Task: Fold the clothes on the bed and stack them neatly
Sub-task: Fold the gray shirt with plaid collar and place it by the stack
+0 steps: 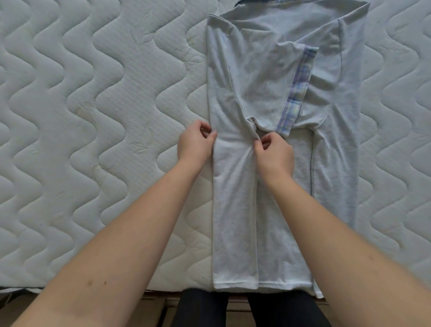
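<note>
A pale grey shirt (261, 88) lies lengthwise on the mattress (93, 116), its sides folded inward into a long strip. One sleeve is folded across the body and shows a blue plaid cuff (295, 93). My left hand (194, 142) pinches the shirt's left folded edge at mid-length. About a hand's width to the right, my right hand (274, 151) pinches a bunched crease in the folded left panel. The shirt's hem reaches the near edge of the bed.
The quilted white mattress stretches wide to the left and a little to the right of the shirt. Its near edge (116, 288) runs along the bottom, with my dark-trousered legs (251, 308) and a wooden floor below. A bit of blue cloth (254, 1) peeks at the top.
</note>
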Demonstrator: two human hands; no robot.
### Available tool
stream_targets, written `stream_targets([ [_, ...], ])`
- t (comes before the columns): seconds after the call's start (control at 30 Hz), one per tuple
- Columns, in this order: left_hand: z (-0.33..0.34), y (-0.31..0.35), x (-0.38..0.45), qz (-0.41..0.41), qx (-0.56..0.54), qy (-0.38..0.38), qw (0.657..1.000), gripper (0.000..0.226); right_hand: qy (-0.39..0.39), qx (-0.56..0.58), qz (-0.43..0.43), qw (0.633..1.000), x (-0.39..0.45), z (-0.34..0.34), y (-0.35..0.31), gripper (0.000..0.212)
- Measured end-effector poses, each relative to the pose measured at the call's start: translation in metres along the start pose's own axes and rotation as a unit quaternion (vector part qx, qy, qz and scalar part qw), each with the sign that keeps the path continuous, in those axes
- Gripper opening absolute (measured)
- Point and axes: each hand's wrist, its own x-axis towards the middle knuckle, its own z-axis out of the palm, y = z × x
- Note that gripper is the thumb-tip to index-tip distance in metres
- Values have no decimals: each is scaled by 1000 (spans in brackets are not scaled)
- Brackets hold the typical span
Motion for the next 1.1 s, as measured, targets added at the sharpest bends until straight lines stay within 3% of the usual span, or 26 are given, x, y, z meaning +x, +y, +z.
stream_targets([
  [0.07,-2,0,-1,0,11,6,1000,9,0,4,2,1000,-2,0,5,17],
  [0.17,-1,-1,-10,-11,-19,14,1000,14,-70,-33,-1,997,-6,2,10,31],
  [0.27,4,-7,-27,-53,-87,-50,994,27,-146,-86,-12,985,-15,5,22,31],
  [0.37,12,-20,-49,-83,-133,-121,980,27,-166,-51,-5,985,-27,5,42,24],
  [0.5,17,-38,-75,-107,-170,-106,974,21,-250,42,58,966,-37,5,65,27],
  [0.6,22,-49,-101,-119,-232,-107,959,21,-245,81,40,965,-52,6,73,22],
  [0.7,29,-63,-128,-132,-270,-137,944,39,-232,12,1,973,-70,12,83,19],
  [0.83,40,-88,-167,-147,-261,-144,943,32,-208,73,45,974,-91,11,108,24],
  [1.0,46,-113,-206,-188,-284,-152,928,26,-317,53,101,942,-124,12,134,18],
  [1.1,48,-120,-228,-186,-272,-172,928,34,-337,146,152,918,-143,8,148,16],
])
